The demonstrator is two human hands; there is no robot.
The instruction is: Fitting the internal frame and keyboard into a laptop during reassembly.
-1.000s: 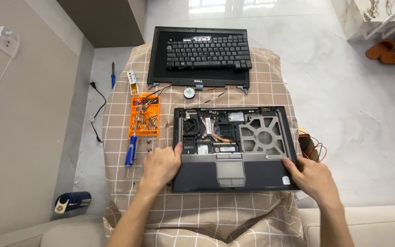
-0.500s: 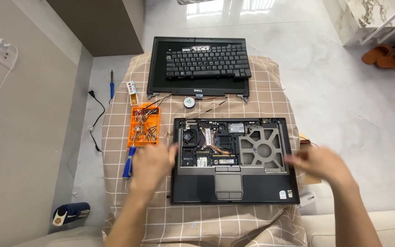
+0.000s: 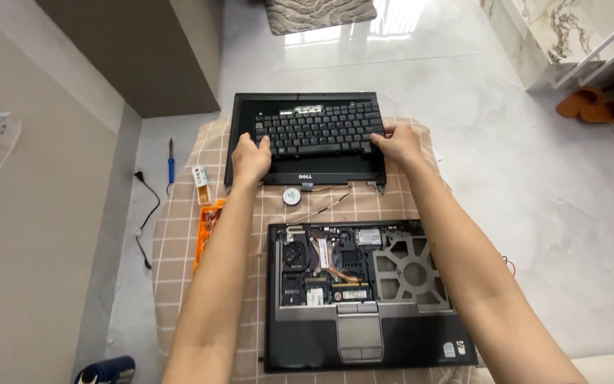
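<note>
Black laptop screen panel (image 3: 305, 169) under keyboard (image 3: 319, 129).

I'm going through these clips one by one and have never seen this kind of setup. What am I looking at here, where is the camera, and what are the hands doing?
There is no machine here: a person works with two bare hands, and the one camera sits on their head, looking down. On a checked cloth lies an opened laptop base with its inner parts showing. Beyond it lies the detached screen panel, with a loose keyboard on top. The left hand has its grip on the keyboard's left end, the right hand on its right end. Beside the left arm sits an orange tray, partly hidden. A small round part and thin cables lie between panel and base. A blue-handled tool lies on the floor.
</note>
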